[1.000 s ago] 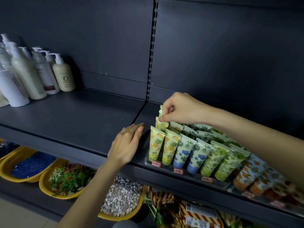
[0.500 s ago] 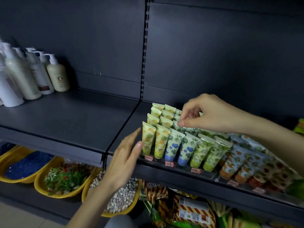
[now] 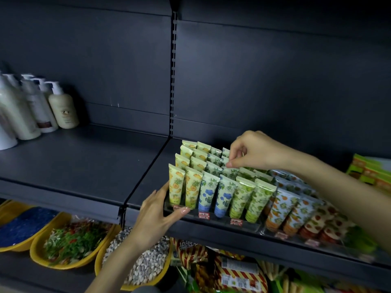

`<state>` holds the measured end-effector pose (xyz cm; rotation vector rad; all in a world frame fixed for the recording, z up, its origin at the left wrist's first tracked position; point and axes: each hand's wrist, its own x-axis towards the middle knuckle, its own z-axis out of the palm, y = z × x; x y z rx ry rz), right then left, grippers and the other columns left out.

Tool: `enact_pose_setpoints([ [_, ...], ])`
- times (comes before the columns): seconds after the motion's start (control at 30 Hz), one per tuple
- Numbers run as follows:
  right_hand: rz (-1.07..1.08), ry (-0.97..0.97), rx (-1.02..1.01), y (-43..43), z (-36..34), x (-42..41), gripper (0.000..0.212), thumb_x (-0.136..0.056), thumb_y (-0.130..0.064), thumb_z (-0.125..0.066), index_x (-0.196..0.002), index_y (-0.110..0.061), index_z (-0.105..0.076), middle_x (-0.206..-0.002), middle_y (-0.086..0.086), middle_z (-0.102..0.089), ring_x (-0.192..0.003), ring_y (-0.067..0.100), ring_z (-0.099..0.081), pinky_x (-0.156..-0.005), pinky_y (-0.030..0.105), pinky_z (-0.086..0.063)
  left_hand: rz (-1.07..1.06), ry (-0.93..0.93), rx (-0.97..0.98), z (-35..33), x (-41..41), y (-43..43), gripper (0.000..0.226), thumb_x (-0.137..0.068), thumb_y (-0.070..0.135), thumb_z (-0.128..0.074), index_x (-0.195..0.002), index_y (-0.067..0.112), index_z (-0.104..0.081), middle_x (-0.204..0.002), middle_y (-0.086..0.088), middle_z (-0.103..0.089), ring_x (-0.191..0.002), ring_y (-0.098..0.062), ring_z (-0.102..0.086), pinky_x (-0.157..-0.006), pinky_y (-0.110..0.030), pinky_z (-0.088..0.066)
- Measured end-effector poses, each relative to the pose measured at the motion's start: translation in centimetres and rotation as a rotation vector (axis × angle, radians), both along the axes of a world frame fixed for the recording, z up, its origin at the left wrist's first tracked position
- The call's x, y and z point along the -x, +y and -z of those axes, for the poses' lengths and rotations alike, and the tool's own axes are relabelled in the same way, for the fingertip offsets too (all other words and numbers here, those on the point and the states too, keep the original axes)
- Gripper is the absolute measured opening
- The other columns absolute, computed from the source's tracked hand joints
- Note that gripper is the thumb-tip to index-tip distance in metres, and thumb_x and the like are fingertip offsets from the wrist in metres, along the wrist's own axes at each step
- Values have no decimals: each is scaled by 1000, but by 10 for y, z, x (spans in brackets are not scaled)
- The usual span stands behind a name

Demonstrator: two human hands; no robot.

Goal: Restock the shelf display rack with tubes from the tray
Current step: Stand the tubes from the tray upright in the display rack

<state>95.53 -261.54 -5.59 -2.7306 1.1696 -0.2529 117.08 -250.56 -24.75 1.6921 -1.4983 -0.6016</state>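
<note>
Left hand [image 3: 157, 210] has closed the gap since half a second ago: then it hovered just left of the rack [image 3: 224, 219]. Now your thumb lies on the clear front lip and your straight fingers press the left side at the corner. No curl round it; a flat-fingered brace.

Right hand [image 3: 256, 151] has come across from the leftmost columns, where it was a second ago, to the middle ones. Thumb and forefinger pinch the top seam of one tube [image 3: 231, 173], which stands in a middle row of the rack among the other tubes [image 3: 208, 187], all caps down.

Hard to make out: the pinched tube's print, and the rear rows behind your right hand. Second rack [image 3: 296, 210], just to the right, is blurred and partly covered by your forearm. Pump bottles [image 3: 62, 111] stand well apart at the left end of the shelf [image 3: 74, 166], cut by the frame edge. Yellow bins [image 3: 61, 265] sit below.
</note>
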Motion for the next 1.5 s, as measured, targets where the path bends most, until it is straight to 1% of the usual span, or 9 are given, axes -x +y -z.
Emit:
enact_pose_setpoints([
  [0.1, 13, 23, -14, -2, 2, 0, 17, -76, -37, -76, -71, -20, -73, -75, -3, -69, -76, 9, -57, -80, 28, -32, 20, 6, 16, 6, -3, -3, 100, -66, 91, -45, -149, 39, -24, -150, 14, -39, -143, -16, -27, -113, -49, -31],
  [0.3, 36, -10, -51, -3, 5, 3, 19, -79, -33, -74, -66, -20, -71, -67, -4, -67, -69, 7, -54, -79, 29, -32, -2, -23, -26, -8, 3, 2, 127, -47, 102, -33, -152, 32, -19, -153, 13, -28, -146, -17, -13, -117, -44, -22],
  [0.47, 42, -33, -49, -2, 8, 2, 20, -79, -31, -74, -66, -17, -70, -60, -6, -60, -65, 8, -51, -77, 28, -31, 14, -6, -21, -1, -2, -2, 111, -60, 93, -43, -151, 33, -22, -152, 17, -30, -145, -15, -17, -117, -48, -24],
  [0.57, 46, -37, -43, -2, 9, 1, 20, -79, -30, -74, -67, -15, -70, -61, -5, -59, -66, 10, -51, -77, 28, -30, 24, 4, -11, 4, -6, -5, 109, -60, 93, -47, -150, 35, -24, -151, 13, -37, -144, -16, -23, -114, -50, -29],
  [0.8, 30, -29, -53, -1, 9, 0, 21, -80, -32, -73, -67, -16, -70, -59, -8, -59, -64, 5, -50, -79, 29, -31, 27, 18, -13, 6, -7, -5, 110, -60, 92, -47, -150, 33, -24, -152, 9, -36, -144, -18, -23, -114, -51, -28],
  [1.0, 18, -123, -58, -3, -11, 14, 14, -80, -34, -73, -70, -24, -73, -63, -9, -65, -60, -1, -54, -64, 19, -43, 31, 14, -18, 1, -5, -2, 109, -60, 90, -47, -150, 32, -25, -152, 11, -36, -145, -20, -17, -117, -50, -22],
  [1.1, 24, -123, -54, -4, -20, 31, 12, -80, -29, -74, -69, -24, -72, -56, -14, -61, -53, -8, -52, -54, 6, -38, 28, 11, -7, 0, -5, -2, 112, -57, 94, -46, -149, 34, -27, -150, 12, -38, -144, -20, -23, -115, -52, -26],
  [1.33, 66, -104, -61, -7, -20, 63, 9, -80, -22, -74, -72, -21, -74, -51, -18, -60, -51, -8, -52, -51, 4, -36, 29, -7, 2, -5, -4, -2, 107, -57, 94, -48, -145, 37, -30, -146, 12, -44, -141, -22, -30, -114, -52, -28],
  [1.5, 67, -72, -49, -3, -18, 70, 12, -81, -25, -73, -69, -26, -71, -52, -24, -60, -55, -11, -53, -52, 3, -36, 30, 4, -3, -7, -3, -1, 107, -54, 93, -51, -142, 34, -37, -139, 11, -51, -136, -23, -39, -111, -52, -33],
])
